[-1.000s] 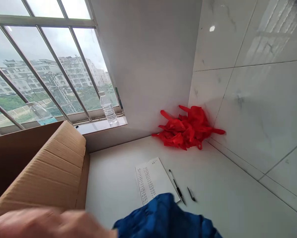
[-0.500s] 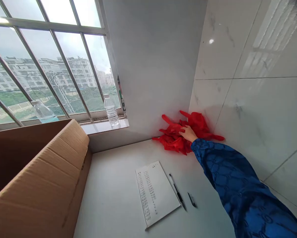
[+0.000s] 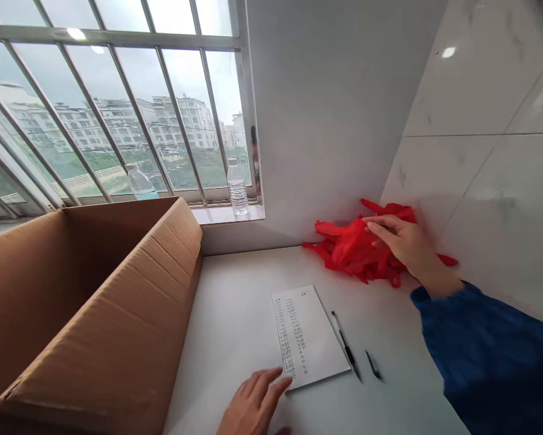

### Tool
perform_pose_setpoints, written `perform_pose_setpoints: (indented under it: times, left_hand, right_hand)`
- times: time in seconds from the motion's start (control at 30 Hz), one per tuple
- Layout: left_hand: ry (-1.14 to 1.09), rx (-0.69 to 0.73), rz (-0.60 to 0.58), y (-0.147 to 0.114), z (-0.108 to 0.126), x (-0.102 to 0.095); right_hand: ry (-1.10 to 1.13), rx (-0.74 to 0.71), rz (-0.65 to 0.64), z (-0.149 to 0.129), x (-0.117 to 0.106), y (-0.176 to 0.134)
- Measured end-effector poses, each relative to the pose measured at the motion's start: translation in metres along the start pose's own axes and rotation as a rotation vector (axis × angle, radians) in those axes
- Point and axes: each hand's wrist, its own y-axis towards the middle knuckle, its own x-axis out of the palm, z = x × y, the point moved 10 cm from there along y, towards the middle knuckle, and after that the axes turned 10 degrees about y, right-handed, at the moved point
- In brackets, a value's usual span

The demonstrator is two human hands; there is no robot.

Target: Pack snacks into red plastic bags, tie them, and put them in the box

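Note:
My right hand (image 3: 410, 244) hovers over a crumpled heap of thin red plastic bags (image 3: 348, 248) in the corner of the table. Its fingers stretch out to the left, thumb and forefinger tips near each other, and I see nothing gripped between them. It covers the right part of the heap. At the bottom edge, my left hand (image 3: 256, 402) is open with its fingers spread. Those fingertips reach the lower left corner of a white notebook (image 3: 319, 338) with handwritten columns. A black pen (image 3: 346, 347) and its separate cap (image 3: 373, 365) lie right of the notebook.
A large open cardboard box (image 3: 130, 314) fills the left side of the white table (image 3: 226, 302). Behind it, a clear bottle (image 3: 238, 190) and a bottle with bluish liquid (image 3: 142, 184) stand on the sill of a barred window. Tiled wall (image 3: 502, 199) borders the right.
My view has swung left. The right hand has drawn back from its hold in the red bags and lifted toward me. My left hand has come into view beside the notebook.

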Motion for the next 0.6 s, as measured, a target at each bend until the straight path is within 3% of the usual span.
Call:
perform_pose_setpoints:
  times: [0.13,0.3,0.43,0.53,0.6]
  left_hand:
    - [0.009,-0.039,-0.106,0.037,-0.003,0.021]
    - [-0.082,-0.099,-0.037,0.060,-0.022,0.015]
    - [-0.113,-0.223,0.057,0.053,-0.058,-0.001]
    - [-0.157,-0.371,0.153,0.033,-0.088,-0.023]
    - [-0.238,-0.453,0.205,0.017,-0.104,-0.034]
  right_hand:
    - [0.104,0.115,-0.123,-0.024,0.007,-0.051]
    - [0.266,0.184,-0.350,-0.037,0.062,-0.106]
    - [0.344,0.110,-0.452,-0.048,0.104,-0.143]
    - [0.408,0.070,-0.505,-0.049,0.118,-0.173]
    - [0.379,0.127,-0.568,-0.036,0.123,-0.197]
